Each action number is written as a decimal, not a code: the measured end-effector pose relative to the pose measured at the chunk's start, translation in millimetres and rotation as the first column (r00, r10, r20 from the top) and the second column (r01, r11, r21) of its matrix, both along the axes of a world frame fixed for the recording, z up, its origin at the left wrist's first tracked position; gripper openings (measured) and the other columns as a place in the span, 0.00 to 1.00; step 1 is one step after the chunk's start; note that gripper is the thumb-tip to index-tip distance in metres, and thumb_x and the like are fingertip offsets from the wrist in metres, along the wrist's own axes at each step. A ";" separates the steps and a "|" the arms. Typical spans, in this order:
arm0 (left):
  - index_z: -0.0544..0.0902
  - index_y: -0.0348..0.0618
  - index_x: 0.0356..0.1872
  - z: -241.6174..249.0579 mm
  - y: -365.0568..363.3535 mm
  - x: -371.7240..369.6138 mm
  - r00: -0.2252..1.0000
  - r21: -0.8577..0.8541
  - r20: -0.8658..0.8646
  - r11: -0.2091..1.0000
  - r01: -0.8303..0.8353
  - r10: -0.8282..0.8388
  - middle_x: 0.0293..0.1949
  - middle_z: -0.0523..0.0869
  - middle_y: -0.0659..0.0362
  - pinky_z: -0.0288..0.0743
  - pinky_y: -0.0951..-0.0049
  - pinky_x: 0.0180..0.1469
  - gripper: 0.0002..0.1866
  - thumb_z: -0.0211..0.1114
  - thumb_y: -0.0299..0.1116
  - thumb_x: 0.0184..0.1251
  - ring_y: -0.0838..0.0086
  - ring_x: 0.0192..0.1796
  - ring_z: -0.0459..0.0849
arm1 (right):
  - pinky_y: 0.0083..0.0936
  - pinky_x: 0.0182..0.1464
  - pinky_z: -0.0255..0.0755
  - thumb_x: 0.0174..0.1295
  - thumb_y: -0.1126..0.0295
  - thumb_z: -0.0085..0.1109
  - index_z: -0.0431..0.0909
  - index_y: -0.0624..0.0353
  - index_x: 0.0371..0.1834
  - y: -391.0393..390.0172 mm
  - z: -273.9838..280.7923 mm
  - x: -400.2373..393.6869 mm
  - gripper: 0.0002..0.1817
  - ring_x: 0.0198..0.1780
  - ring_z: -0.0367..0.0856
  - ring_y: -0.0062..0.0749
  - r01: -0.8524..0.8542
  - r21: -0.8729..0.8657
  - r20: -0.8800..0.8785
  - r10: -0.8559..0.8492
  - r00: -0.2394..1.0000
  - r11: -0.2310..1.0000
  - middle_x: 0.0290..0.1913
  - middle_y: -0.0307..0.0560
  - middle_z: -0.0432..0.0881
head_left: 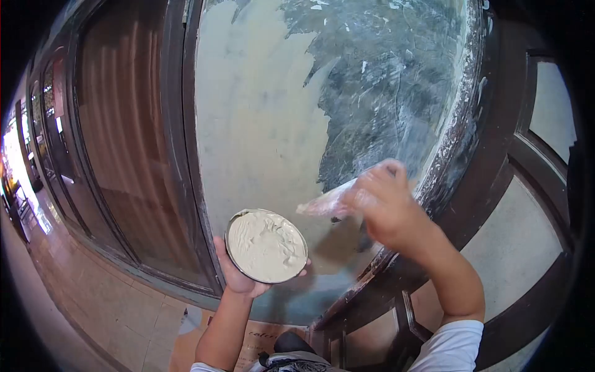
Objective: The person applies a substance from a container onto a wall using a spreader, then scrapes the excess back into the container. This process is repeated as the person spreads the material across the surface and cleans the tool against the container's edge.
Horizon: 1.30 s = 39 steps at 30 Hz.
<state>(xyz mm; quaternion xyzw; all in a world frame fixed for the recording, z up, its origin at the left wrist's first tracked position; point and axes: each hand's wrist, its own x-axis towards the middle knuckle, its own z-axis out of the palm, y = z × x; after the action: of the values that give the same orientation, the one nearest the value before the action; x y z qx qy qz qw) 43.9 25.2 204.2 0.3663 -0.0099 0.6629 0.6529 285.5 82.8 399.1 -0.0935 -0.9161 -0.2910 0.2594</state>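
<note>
My left hand [235,276] supports a round, shallow tub of putty [268,245] from below and the side, fingers wrapped around it. Pale cream putty with swirled ridges fills the tub to near its rim. Raised to the right of it, my right hand [381,201] is closed on a flat, whitish putty spreader [325,201], blurred by motion, whose tip points left toward the tub. Behind both hands stands a wall panel [248,124], coated in smooth cream on its left and bare, mottled grey-green [378,93] on its right.
A dark wooden frame [183,142] borders the panel on the left, beside a curtained glass window [124,105]. Dark panelled woodwork [496,155] rises on the right. Below lie a tiled floor [124,304] and a printed cardboard sheet [266,341].
</note>
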 end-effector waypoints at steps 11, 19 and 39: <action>0.59 0.52 0.81 -11.3 -2.8 -11.9 0.999 -0.022 0.020 0.999 0.032 -0.032 0.70 0.72 0.36 0.80 0.23 0.51 0.64 0.42 0.92 0.51 0.20 0.59 0.78 | 0.45 0.54 0.62 0.61 0.49 0.73 0.78 0.58 0.53 139.2 -32.3 -17.2 0.28 0.50 0.78 0.47 0.184 -0.148 -0.368 -0.227 0.902 0.972 0.48 0.50 0.82; 0.57 0.53 0.82 -28.4 -2.0 -27.4 1.000 -0.039 0.000 0.999 -0.014 0.014 0.73 0.68 0.36 0.80 0.23 0.52 0.64 0.43 0.92 0.52 0.18 0.61 0.76 | 0.47 0.51 0.60 0.59 0.48 0.73 0.80 0.55 0.47 141.8 -51.5 -26.4 0.25 0.48 0.77 0.47 0.194 -0.121 -0.419 -0.227 0.879 0.973 0.44 0.46 0.82; 0.57 0.52 0.81 -40.2 -3.7 -42.6 0.992 -0.085 0.130 0.996 0.004 0.007 0.71 0.69 0.33 0.81 0.22 0.51 0.63 0.44 0.91 0.54 0.16 0.58 0.76 | 0.43 0.45 0.63 0.58 0.48 0.74 0.79 0.58 0.44 155.5 -48.4 -28.9 0.25 0.40 0.76 0.46 0.145 0.107 -0.433 -0.085 0.898 0.984 0.35 0.45 0.79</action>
<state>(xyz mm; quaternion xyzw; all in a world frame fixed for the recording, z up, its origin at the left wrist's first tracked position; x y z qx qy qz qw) 1.3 21.5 164.0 0.2944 -0.0240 0.6858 0.6652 256.6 238.3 350.8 -0.1908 -0.8081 -0.3401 0.4415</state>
